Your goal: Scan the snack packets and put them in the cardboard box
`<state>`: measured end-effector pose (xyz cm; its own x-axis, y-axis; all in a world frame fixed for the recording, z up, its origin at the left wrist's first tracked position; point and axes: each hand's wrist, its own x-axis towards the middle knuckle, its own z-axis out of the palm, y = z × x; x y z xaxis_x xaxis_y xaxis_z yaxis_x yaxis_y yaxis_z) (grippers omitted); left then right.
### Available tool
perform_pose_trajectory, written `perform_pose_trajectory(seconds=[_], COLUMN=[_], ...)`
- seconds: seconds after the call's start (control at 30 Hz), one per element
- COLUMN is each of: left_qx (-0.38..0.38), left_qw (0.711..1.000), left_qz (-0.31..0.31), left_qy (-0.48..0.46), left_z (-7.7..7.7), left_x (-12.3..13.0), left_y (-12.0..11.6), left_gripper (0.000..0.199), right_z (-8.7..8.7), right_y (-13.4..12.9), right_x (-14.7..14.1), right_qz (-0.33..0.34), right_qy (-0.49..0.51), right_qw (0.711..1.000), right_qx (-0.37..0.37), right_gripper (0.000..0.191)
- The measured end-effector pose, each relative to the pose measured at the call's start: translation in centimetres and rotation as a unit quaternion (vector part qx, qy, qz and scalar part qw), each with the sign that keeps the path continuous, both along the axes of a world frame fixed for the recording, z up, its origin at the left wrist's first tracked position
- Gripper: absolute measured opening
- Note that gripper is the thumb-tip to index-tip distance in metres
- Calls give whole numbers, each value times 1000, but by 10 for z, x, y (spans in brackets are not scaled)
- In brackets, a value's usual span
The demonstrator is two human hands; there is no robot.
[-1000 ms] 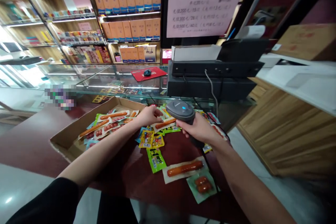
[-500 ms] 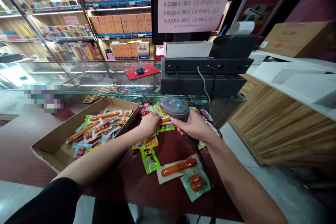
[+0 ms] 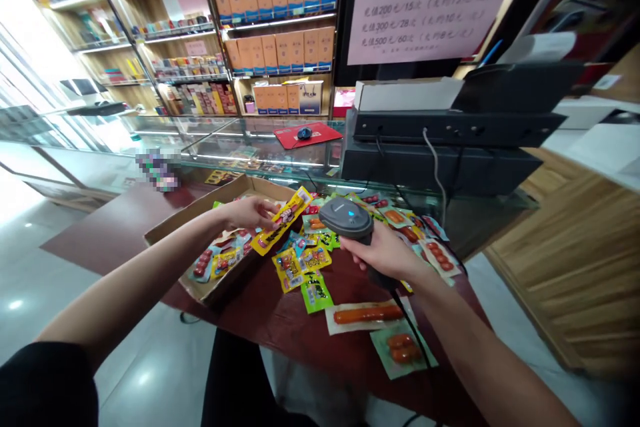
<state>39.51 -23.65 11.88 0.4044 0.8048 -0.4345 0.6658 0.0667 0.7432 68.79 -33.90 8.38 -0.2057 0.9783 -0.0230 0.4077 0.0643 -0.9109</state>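
Observation:
My left hand [image 3: 251, 213] pinches a long yellow snack packet [image 3: 283, 221] above the right edge of the cardboard box [image 3: 173, 223]. In my right hand [image 3: 383, 250] is a dark grey barcode scanner [image 3: 346, 217], with its small blue light showing. Several sausage and snack packets lie in the box. On the dark red table, more packets are spread under and around the scanner, among them a green packet [image 3: 316, 292], a long sausage packet [image 3: 369, 313] and a pale green sausage packet [image 3: 403, 349].
Behind the table stands a glass counter [image 3: 210, 140] with a red mat [image 3: 307, 135] and mouse. Black machines [image 3: 440, 167] are at back right, below a pink paper sign [image 3: 425, 7]. Shelves of orange boxes rise behind.
My left hand has come up and left from the pile with the yellow packet in it. The scanner stays in my right hand. The view has turned left.

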Motion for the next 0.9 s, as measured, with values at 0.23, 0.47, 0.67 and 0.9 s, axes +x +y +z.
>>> perform_pose_trajectory(seconds=[0.23,0.47,0.67,0.9], left_qx=[-53,-43,-45,-2], left_qw=[998,998,998,998], left_qz=[5,-35,-43,60], left_qy=[13,22,32,0], left_z=[9,12,11,18], left_x=[-20,-15,-13,-50], left_y=[-22,-23,-18,-8], left_gripper=[45,44,43,58], right_z=[-3,-5,-9,-11], right_y=[-10,-12,-9,-5], right_x=[-17,-19,-14,-13], right_qz=[41,34,39,37], right_qy=[18,1,-1,8], right_qw=[998,999,999,999], right_qx=[-37,-23,-12,0], right_gripper=[20,24,20,19])
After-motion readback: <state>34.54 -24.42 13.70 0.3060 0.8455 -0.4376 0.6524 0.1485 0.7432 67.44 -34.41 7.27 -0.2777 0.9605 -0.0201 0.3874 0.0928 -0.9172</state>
